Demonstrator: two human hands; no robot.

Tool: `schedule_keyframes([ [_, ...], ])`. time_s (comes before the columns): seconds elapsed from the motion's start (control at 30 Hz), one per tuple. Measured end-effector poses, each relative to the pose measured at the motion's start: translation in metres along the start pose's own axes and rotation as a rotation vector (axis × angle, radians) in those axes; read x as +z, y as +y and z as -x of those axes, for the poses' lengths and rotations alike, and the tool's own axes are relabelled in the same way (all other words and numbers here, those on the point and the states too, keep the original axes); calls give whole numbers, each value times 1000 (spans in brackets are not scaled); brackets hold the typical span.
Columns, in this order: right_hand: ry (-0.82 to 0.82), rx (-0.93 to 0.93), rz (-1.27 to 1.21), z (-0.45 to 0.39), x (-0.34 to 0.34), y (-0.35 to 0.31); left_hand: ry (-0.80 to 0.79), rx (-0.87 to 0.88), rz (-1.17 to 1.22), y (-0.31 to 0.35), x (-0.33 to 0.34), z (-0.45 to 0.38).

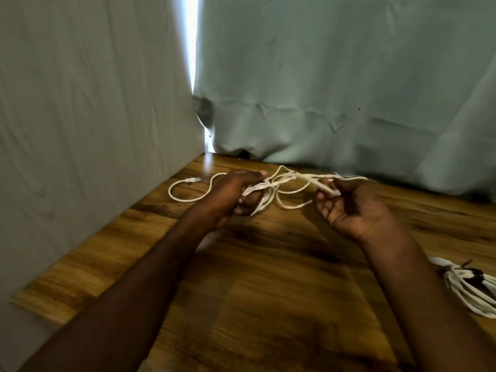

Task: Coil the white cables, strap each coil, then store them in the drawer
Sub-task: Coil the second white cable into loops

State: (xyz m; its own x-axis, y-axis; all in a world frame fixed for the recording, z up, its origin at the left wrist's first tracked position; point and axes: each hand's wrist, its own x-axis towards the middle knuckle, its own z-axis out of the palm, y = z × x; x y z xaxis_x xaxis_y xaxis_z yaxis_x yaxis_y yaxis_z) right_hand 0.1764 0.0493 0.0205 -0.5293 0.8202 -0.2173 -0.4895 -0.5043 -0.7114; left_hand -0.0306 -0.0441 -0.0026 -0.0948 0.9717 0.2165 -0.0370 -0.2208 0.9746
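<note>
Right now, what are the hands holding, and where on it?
Both hold the loose white cable: the left hand grips a bunch of its loops, the right hand pinches strands near the other side.

1 head-worn view looks forward and steeply down, close over the wooden surface (268, 291). It faces the pale curtain (335, 76) at the surface's far edge; both forearms reach from the bottom toward that curtain.
</note>
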Motion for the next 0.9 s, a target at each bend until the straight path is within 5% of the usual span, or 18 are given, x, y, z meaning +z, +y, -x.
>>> schedule_keyframes([
  [0.13, 108, 128, 684, -4, -4, 15, 46, -75, 158, -3, 1, -5],
  [0.23, 136, -52, 805, 0, 9, 23, 124, -105, 156, -8, 2, -6],
  [0.4, 470, -938, 1243, -2, 8, 39, 254, -191, 52, -13, 0, -9],
  [0.47, 236, -1160, 1155, 4, 15, 44, 300, -234, 4, -14, 0, -10],
  [0.53, -107, -1185, 1186, 7, 23, 51, 309, -247, -8, -14, 2, -10],
  [0.63, -317, -1211, 1571, 1, 22, 67, 309, -246, -22, -11, 2, -8],
  [0.9, 148, -1158, 1749, -1, 6, 50, -85, -298, 36, -1, 1, 1],
])
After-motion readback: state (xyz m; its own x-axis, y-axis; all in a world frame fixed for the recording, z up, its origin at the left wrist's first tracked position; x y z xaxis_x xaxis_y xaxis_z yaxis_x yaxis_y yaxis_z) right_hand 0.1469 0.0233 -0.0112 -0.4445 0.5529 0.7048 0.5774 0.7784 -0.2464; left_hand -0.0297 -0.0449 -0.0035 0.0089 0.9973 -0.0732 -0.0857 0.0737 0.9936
